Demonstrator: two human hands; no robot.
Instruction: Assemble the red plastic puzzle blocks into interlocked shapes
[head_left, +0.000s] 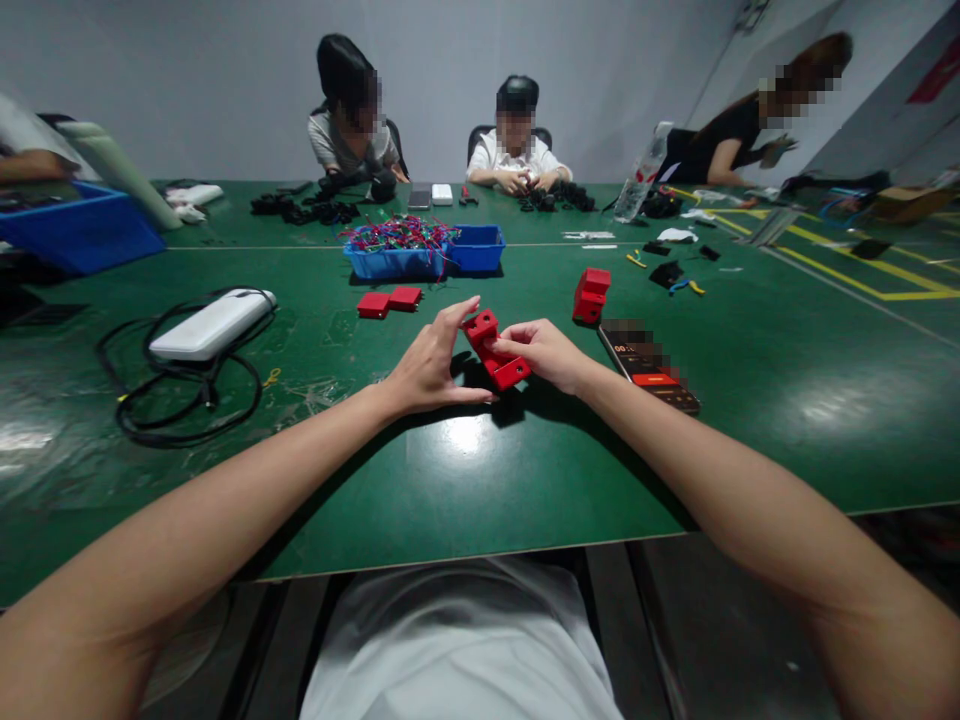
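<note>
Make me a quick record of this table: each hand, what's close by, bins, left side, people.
Left hand: open, fingers spread beside the red block; contact unclear
Right hand: pinching that block
Nearby: phone by the right forearm, upright red piece beyond it, two flat red pieces past the left hand
Bins: two blue bins side by side, the left heaped with coloured wires
Left side: white box with a looped black cable
People: several, mostly across the green table
</note>
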